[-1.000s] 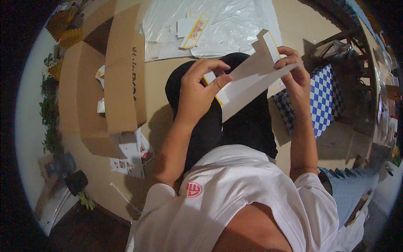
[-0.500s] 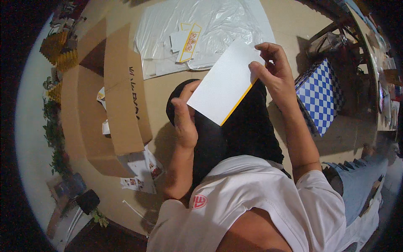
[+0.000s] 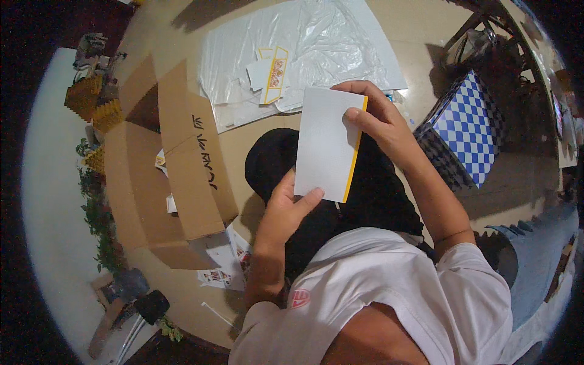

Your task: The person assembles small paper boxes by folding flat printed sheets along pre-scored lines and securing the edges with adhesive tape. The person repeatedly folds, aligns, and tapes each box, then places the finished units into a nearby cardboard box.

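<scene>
Left hand (image 3: 286,210) pinching lower left corner of flat, white, rectangular cardboard piece (image 3: 325,146) with yellow right edge, thumb in front; right hand (image 3: 383,125) pinching its upper right edge, fingers curling behind; piece hovering over black trousers (image 3: 383,201); beyond, white-and-yellow printed cardboard cutouts (image 3: 275,76) lying on crinkled translucent plastic sheeting (image 3: 331,39); open brown cardboard box (image 3: 194,158) standing at left, blue-and-white checkered object (image 3: 467,128) resting at right

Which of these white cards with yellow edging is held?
The blank-faced panel between left hand and right hand; others lie on plastic sheeting or inside the carton.
</scene>
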The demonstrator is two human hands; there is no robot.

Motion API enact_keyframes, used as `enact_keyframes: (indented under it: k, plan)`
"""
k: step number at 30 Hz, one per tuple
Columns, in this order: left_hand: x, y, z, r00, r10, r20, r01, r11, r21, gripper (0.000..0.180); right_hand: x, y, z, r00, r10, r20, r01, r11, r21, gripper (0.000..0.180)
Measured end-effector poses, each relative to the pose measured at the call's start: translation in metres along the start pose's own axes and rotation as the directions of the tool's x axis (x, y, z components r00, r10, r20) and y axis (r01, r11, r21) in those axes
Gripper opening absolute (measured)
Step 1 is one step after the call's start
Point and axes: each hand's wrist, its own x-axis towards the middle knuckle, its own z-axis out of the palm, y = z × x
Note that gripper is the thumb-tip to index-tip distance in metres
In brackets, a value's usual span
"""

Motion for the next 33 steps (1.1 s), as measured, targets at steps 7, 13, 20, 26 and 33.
enact_keyframes:
  k: [7, 13, 20, 26, 33]
  plan:
    - [0.012, 0.021, 0.015, 0.992, 0.039, -0.119, -0.045, 0.998, -0.05, 0.035, -0.009, 0.001, 0.004, 0.993, -0.05, 0.106, 0.037, 0.991, 0.125, 0.046]
    - [0.036, 0.053, 0.034, 0.958, 0.13, -0.256, -0.224, 0.896, -0.383, 0.036, -0.014, -0.008, 0.011, 0.948, -0.299, 0.111, 0.295, 0.954, 0.045, 0.046]
    - [0.039, 0.058, 0.048, 0.885, 0.257, -0.387, -0.367, 0.898, -0.243, 0.027, -0.008, -0.019, 0.006, 0.905, -0.416, 0.092, 0.416, 0.909, 0.015, 0.039]
    - [0.041, 0.054, 0.045, 0.844, 0.337, -0.417, -0.436, 0.885, -0.167, 0.027, -0.002, -0.022, 0.014, 0.925, -0.377, 0.045, 0.352, 0.897, 0.268, 0.035]
    - [0.063, 0.056, 0.035, 0.836, 0.382, -0.395, -0.465, 0.875, -0.137, 0.024, 0.018, -0.016, 0.005, 0.938, -0.34, 0.061, 0.307, 0.902, 0.304, 0.023]
